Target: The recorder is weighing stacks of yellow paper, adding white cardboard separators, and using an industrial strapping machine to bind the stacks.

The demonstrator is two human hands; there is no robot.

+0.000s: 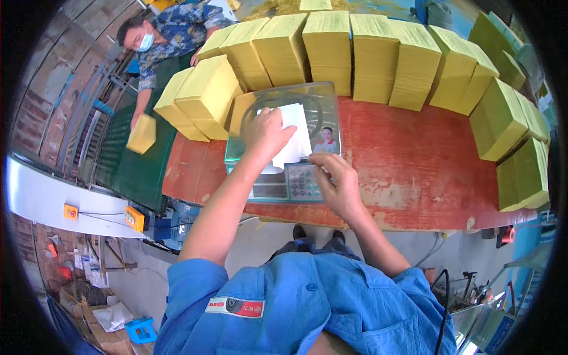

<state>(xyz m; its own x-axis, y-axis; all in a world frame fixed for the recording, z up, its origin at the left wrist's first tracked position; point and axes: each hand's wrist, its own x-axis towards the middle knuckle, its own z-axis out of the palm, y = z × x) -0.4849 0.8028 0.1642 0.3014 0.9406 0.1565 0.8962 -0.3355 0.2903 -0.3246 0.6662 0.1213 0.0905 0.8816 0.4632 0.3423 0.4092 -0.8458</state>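
Currently, the white paper [297, 121] lies on the scale [325, 102], at 12 o'clock from the wearer on the red table [408, 160]. Yellow stacks [327, 56] stand in an arc from 11 to past 2 o'clock.

Left hand [265, 133]: laid over the paper's 9 o'clock side, thumb across the top, fingers curled. Whether it grips or only presses cannot be told; the fingertips are hidden.
Right hand [337, 182]: apparently empty, fingers loosely bent, thumb apart, beside the keypad [302, 178] at its 2 o'clock corner. Contact with the scale cannot be confirmed.

Handling: the paper is probably light, flexible and easily creased; layers may slide apart. Preferred hold: opposite edges, 9 and 3 o'clock, thumbs on top, with light, even pressure.
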